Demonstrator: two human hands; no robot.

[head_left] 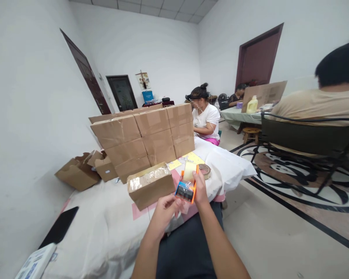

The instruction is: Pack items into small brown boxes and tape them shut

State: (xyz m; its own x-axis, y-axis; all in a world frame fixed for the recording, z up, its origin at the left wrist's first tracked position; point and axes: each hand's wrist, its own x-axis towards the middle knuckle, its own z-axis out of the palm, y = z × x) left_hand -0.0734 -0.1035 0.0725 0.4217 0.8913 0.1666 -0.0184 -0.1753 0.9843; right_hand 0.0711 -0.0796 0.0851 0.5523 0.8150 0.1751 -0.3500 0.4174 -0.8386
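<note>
My right hand (pixel 199 186) grips an orange tape dispenser (pixel 186 189) loaded with a roll of clear tape (pixel 189 169), held above the front edge of the white-covered table (pixel 104 224). My left hand (pixel 165 209) is curled just left of and below the dispenser, its fingertips pinched at the dispenser's lower end; what they hold is too small to tell. A taped cardboard box (pixel 151 185) lies right behind my left hand.
A stack of sealed cardboard boxes (pixel 145 135) stands behind. Open flat boxes (pixel 78 170) lie at the left, a brown tape roll (pixel 205 170) at the right, a black phone (pixel 60 226) near left. A seated person (pixel 206 118) works behind the table; another person (pixel 322 100) sits at right.
</note>
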